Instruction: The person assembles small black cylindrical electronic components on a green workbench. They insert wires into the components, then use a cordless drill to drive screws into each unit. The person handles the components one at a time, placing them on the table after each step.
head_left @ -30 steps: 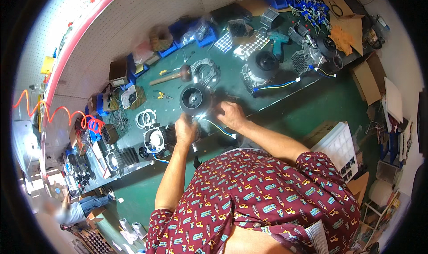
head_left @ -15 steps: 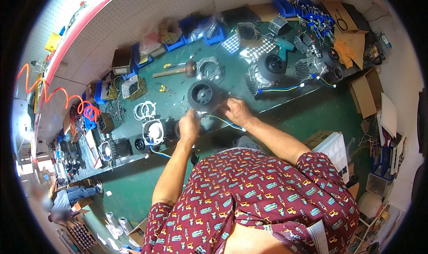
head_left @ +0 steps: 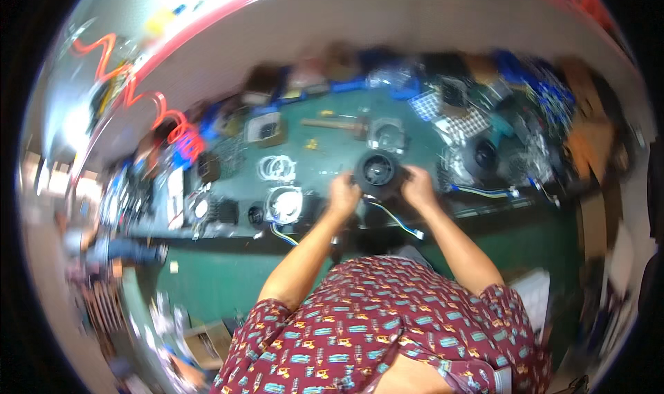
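Black fan (head_left: 379, 168), open face up, held near the bench's (head_left: 328, 162) front edge, directly between left hand (head_left: 344, 195) and right hand (head_left: 418, 186), each pinching its own side, neither clearly nearer

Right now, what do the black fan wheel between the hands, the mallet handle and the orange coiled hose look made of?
Fan wheel: likely plastic, satin black, no bare-metal glint; painted metal possible.
Mallet handle: probably wood, by its dull tan; blur hides grain.
Coiled hose: seemingly smooth plastic; even orange, springy loops.
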Available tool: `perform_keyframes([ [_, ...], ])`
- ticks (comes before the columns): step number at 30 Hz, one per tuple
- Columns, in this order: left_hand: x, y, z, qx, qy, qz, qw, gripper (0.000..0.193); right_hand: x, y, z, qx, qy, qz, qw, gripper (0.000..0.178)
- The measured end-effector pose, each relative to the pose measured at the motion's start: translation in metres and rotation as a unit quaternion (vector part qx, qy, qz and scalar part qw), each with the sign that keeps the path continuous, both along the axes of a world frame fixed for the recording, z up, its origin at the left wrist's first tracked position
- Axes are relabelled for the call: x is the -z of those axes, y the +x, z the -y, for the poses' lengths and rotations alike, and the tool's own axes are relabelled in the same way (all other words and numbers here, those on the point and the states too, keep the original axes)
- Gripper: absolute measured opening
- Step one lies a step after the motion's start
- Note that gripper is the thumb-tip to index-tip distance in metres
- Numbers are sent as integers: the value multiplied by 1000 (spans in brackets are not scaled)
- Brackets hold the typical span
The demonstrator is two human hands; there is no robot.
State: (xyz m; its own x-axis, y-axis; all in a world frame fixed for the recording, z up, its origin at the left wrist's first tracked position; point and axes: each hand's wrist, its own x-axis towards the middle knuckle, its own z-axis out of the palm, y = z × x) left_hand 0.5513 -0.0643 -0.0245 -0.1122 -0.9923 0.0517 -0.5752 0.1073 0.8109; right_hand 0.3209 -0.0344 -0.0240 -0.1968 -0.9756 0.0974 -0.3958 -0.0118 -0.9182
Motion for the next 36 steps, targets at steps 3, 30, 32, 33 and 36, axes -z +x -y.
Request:
perform_keyframes([
  [3, -1, -12, -10, -25, 18, -42, 999, 34, -67, 5, -16, -20, 74, 48, 996, 22],
  [30, -23, -40, -14, -86, 30, -51, 995, 32, -18, -11, -9, 56, 113, 191, 974, 18],
  [32, -15, -48, -10, -83, 19, -105, 991, 36, 2, -9, 2, 36, 63, 195, 978, 17],
  [33, -3, -50, -4, -62, 34, -167, 983, 37, 24, -20, 9, -2, 84, 309, 947, 21],
  [36, 0, -51, -2, -28, 56, -267, 962, 29, 12, -5, 7, 40, 102, 426, 898, 29],
])
